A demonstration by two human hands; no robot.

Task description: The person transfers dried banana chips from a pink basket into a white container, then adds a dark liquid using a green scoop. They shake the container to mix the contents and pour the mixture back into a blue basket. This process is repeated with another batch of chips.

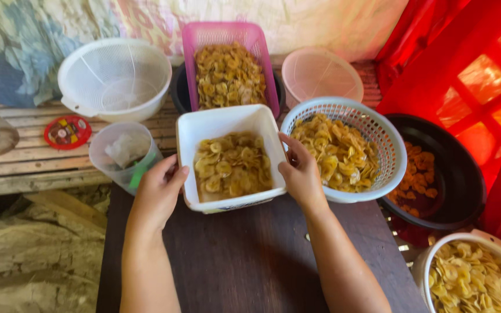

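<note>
White tub (231, 124) of yellow chips (233, 168) held from both sides on the dark worktop (250, 255).

I see my left hand (159, 188) on the tub's left wall, thumb hooked over the rim and fingers curled narrow against the outside; my right hand (300, 171) presses the right wall the same way, so both grips are closed on the tub. The tub sits at the far edge of the worktop, straight ahead of me. Touching its right side is a white basket (378, 130) of chips, and beyond that a black basin (465, 168) with darker chips. Behind the tub stands a pink basket (195, 35), also full. A clear cup (108, 148) stands just beside my left hand, with a white colander (114, 78) further back on the wooden bench (24, 159).
</note>
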